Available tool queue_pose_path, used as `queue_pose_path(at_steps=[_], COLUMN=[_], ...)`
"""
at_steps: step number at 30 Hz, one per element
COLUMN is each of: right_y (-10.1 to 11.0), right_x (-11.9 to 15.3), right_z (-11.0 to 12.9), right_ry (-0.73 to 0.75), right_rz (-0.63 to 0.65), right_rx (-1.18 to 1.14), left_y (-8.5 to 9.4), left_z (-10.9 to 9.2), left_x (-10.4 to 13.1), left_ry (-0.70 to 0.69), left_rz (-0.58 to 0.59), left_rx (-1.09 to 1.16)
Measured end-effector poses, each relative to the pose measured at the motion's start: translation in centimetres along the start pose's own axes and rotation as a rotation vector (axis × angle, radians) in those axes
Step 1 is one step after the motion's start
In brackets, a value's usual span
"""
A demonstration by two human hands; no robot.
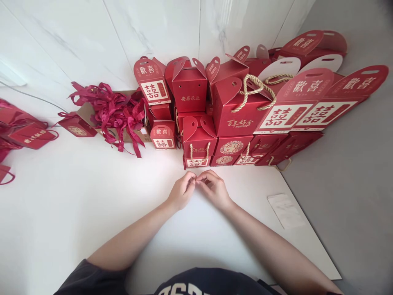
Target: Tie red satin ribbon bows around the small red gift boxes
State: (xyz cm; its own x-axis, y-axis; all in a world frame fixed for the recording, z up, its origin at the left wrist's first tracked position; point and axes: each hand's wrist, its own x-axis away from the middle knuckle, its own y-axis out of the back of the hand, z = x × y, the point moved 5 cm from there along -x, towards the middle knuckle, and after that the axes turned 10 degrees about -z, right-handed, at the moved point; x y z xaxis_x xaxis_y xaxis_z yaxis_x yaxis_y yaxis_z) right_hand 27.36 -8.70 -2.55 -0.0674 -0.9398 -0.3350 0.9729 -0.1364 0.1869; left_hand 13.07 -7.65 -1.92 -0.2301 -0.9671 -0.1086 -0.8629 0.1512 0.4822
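Observation:
My left hand [183,189] and my right hand [214,187] meet at the fingertips over the white table, just in front of the stacked red boxes. Both are closed in a pinch. Whatever lies between the fingertips is too small or hidden to make out. Nearest to the hands is a red gift box [199,141] with a cord handle, at the front of the stack. Beside it stands a box with a round gold emblem [231,147].
Red gift boxes with rope handles [242,110] stand piled along the tiled wall. Left of them, a cardboard box [87,113] overflows with crimson ribbons [118,112]. More red boxes [27,133] stand far left. A white paper packet [285,211] lies near the table's right edge.

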Motion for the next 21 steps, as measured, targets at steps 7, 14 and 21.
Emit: queue_pose_path(at_steps=[7,14,21], right_y=[0.5,0.5,0.4], right_x=[-0.6,-0.6,-0.3], right_z=[-0.3,0.2,0.4], right_ry=[-0.053,-0.044,-0.038], right_rz=[0.185,0.326,0.367], right_rx=[-0.108,-0.182,-0.187], left_y=[0.9,0.9,0.8], left_z=[2.6,2.6,2.4], left_x=[-0.9,-0.9,-0.8], left_ry=[0.179,0.221,0.224], left_rz=[0.102,0.249,0.323], left_rx=[0.397,0.473,0.491])
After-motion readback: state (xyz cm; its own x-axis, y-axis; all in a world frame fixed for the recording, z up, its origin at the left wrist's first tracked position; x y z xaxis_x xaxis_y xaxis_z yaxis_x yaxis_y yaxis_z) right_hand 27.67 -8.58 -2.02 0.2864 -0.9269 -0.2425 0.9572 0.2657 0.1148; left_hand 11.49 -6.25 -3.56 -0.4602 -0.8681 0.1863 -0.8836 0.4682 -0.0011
